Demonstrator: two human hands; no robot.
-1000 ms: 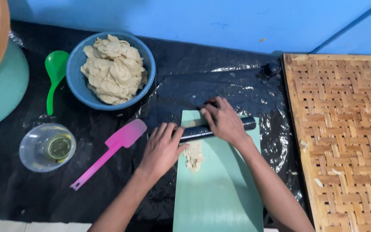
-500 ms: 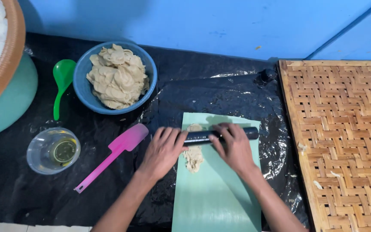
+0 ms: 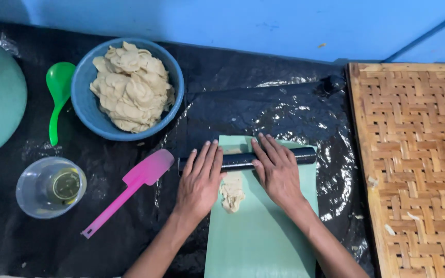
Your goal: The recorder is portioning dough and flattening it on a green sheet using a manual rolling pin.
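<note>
Both hands lie flat, fingers stretched out and close together, on a dark rolling pin [image 3: 243, 159] that sits crosswise on a pale green board [image 3: 263, 237]; neither hand curls around it, the palms just press down on top. The left hand [image 3: 200, 180] covers the pin's left part, at the board's left edge, and the right hand [image 3: 276, 170] covers the middle, leaving the pin's right end bare over the board. Between the two hands, just on the near side of the pin, a strip of pale beige dough [image 3: 232, 190] lies flattened on the board, touching the pin. Just left of the left hand a pink spatula [image 3: 130, 188] rests on the black plastic sheet [image 3: 263, 103], blade towards the pin. Further left stands a clear cup [image 3: 50, 186] with a little yellowish oil in it. Behind that, a blue bowl [image 3: 86, 103] is heaped with more dough pieces, and a green spoon [image 3: 57, 98] lies beside it. To the right, well apart from the hands, is a woven bamboo tray [image 3: 413, 164]
</note>
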